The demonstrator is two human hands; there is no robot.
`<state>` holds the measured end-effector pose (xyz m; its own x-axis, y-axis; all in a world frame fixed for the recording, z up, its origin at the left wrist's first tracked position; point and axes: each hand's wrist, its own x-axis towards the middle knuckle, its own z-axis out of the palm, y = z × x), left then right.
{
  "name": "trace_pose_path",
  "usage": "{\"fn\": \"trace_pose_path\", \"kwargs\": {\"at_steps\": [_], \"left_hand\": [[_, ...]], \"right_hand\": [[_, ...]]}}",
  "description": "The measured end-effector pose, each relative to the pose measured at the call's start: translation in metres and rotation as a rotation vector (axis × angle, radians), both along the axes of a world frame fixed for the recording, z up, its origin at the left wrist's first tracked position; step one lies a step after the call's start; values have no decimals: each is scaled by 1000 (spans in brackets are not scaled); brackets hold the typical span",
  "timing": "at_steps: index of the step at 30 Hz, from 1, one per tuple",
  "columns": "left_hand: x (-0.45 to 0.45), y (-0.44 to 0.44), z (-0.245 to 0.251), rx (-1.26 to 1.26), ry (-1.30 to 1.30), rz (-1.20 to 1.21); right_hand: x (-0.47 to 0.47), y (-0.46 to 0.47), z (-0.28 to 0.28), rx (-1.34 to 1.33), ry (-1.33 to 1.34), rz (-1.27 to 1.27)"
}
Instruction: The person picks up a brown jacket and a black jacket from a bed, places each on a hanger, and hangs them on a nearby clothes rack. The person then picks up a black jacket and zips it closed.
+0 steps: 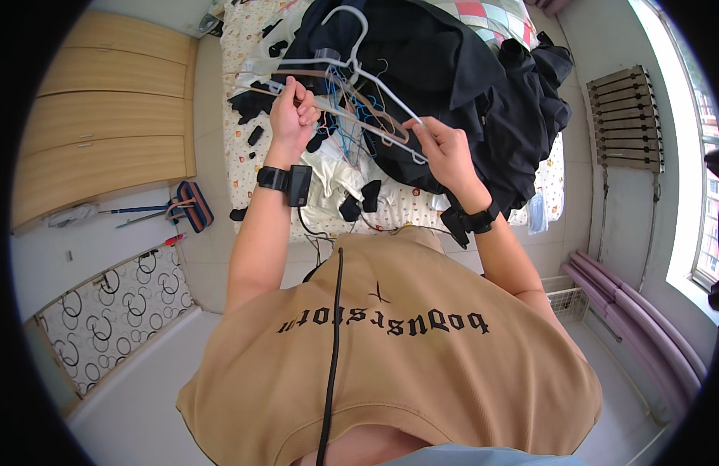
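Observation:
A white clothes hanger point(388, 93) is held up over the bed, its hook pointing away from me. My left hand point(294, 113) is closed at the hanger's left end. My right hand point(441, 143) grips its right corner between thumb and fingers. Beneath it, several thin blue wire hangers point(349, 131) and brown hangers point(374, 108) lie in a tangle. Dark garments point(452, 76) are heaped behind and to the right. White cloth point(333, 177) and small black cloth pieces point(370, 196) lie nearer to me.
The bed point(406, 215) has a patterned sheet, with a checked cloth point(487, 17) at its far end. Wooden drawers point(103, 99) stand at left, a brush-like cleaning tool point(192, 207) below them. A radiator point(626, 119) and pinkish-purple curtain point(639, 320) are at right.

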<state>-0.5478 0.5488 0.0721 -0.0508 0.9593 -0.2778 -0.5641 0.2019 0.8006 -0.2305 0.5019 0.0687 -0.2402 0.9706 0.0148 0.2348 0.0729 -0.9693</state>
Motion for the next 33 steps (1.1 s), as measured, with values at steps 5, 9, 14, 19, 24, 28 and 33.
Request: {"fn": "trace_pose_path", "kwargs": {"at_steps": [5,9,14,19,24,28,33], "left_hand": [[19,-5,-12,-22,-55,134],[30,-8,-19,-21,-200,120],[18,-20,-15,-93,-330,66],[-20,-31,-11,-151,-402,-8],[-46,-41,-17,-213,-310,118],[-73,-54,-12,-144,-453,-91],[-120,-70,2,-42,-485,-285]], "right_hand": [[-1,4,-4,-136,128,-3],[-7,-4,-10,-195,95,27],[-7,-14,-11,-231,100,56],[-1,-18,-6,-96,-59,147],[4,-25,-10,-129,13,185],[13,-19,-34,-219,62,69],[38,-8,-75,-244,-38,-83]]}}
